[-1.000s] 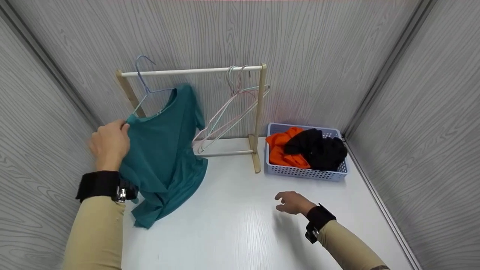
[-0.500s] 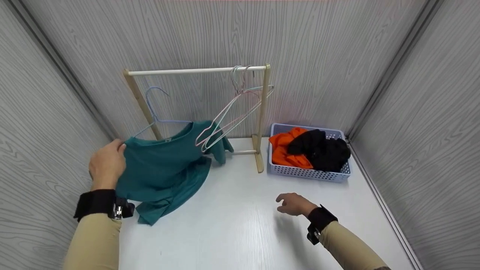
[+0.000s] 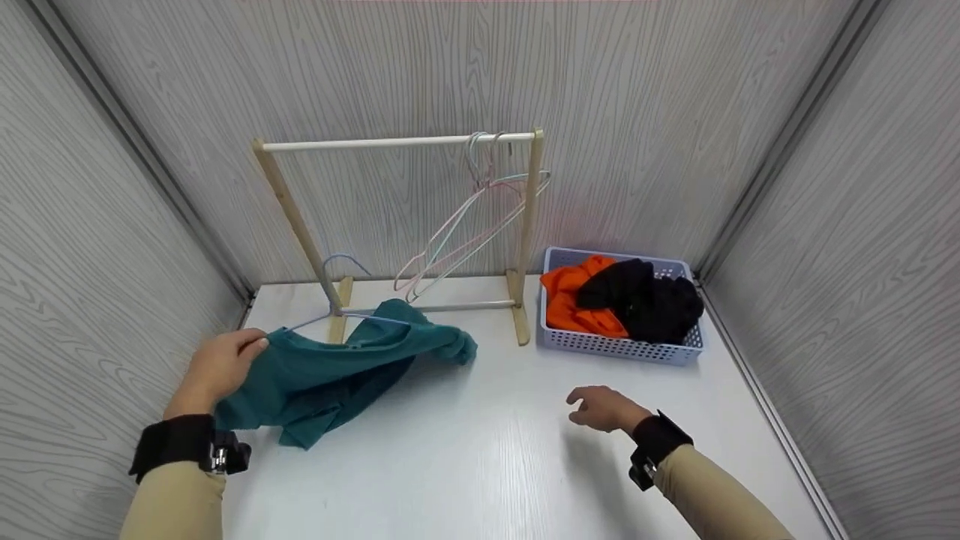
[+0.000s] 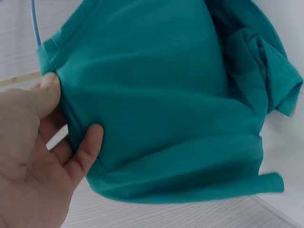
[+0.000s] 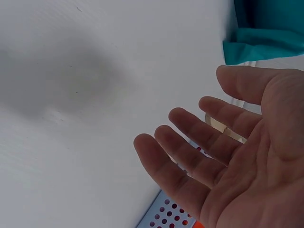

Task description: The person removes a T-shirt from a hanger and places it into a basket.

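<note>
My left hand (image 3: 219,369) pinches the shoulder of a teal T-shirt (image 3: 330,367) between thumb and fingers. Inside the shirt's neckline sits a blue hanger (image 3: 346,259), its hook upright and off the rail. The shirt's lower part lies folded on the white table, left of centre. In the left wrist view, the thumb presses the teal cloth (image 4: 156,99) near the collar, close to the hanger's blue wire (image 4: 35,23). Over the table at the right, my right hand (image 3: 606,409) holds nothing; its fingers look relaxed and spread in the right wrist view.
A clothes rack (image 3: 397,142) with wooden posts stands at the back. Several pink and pale green hangers (image 3: 457,217) hang at its right end. Right of it, a lavender basket (image 3: 622,346) holds an orange garment (image 3: 570,292) and a black garment (image 3: 645,300). Grey panels enclose the table.
My left hand has lowered the teal T-shirt and its hanger from rail height toward the table, and the shirt has bunched up. The right hand has barely moved.
</note>
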A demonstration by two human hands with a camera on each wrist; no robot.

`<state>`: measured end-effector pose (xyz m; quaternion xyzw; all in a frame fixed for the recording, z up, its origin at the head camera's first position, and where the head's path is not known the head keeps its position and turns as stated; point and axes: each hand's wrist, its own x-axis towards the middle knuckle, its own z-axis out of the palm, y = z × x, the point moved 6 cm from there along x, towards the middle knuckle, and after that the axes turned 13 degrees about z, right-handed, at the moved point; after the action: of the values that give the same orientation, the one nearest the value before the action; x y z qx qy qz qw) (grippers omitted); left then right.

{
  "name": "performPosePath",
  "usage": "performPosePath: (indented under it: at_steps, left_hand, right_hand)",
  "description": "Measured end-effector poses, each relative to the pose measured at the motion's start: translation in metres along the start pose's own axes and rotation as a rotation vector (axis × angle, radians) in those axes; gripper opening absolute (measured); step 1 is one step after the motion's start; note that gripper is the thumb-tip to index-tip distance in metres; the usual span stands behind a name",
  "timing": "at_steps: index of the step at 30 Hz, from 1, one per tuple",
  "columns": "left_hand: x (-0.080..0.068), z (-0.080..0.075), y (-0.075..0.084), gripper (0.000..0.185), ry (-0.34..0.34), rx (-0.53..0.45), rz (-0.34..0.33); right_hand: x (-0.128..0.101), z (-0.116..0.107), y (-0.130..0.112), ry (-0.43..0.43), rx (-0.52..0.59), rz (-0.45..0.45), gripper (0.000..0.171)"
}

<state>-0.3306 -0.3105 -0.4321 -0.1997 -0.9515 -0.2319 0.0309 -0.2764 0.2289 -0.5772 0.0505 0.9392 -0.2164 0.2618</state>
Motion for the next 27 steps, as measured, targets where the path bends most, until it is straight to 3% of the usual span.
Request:
performPosePath:
  at_steps: [5, 9, 17, 23, 27]
  left_hand:
    - [0.004, 0.011, 0.013, 0.039, -0.047, -0.058, 0.037]
    - [0.014, 0.017, 0.033, 0.036, -0.064, -0.117, 0.098]
    - [0.045, 0.038, 0.086, 0.032, -0.053, -0.24, 0.184]
    - [0.074, 0.062, 0.129, 0.03, -0.027, -0.316, 0.202]
    - [0.088, 0.077, 0.155, 0.027, 0.028, -0.357, 0.193]
  right_hand:
    - [-0.003, -0.01, 0.002, 0.025, 0.011, -0.016, 0.034]
    - [-0.006, -0.026, 0.002, 0.094, 0.015, -0.07, 0.033]
    - [-0.025, -0.085, 0.001, 0.297, 0.104, -0.137, 0.031]
    - [-0.052, -0.133, -0.013, 0.438, 0.12, -0.224, 0.03]
    - [-0.068, -0.16, -0.029, 0.469, 0.129, -0.254, 0.029]
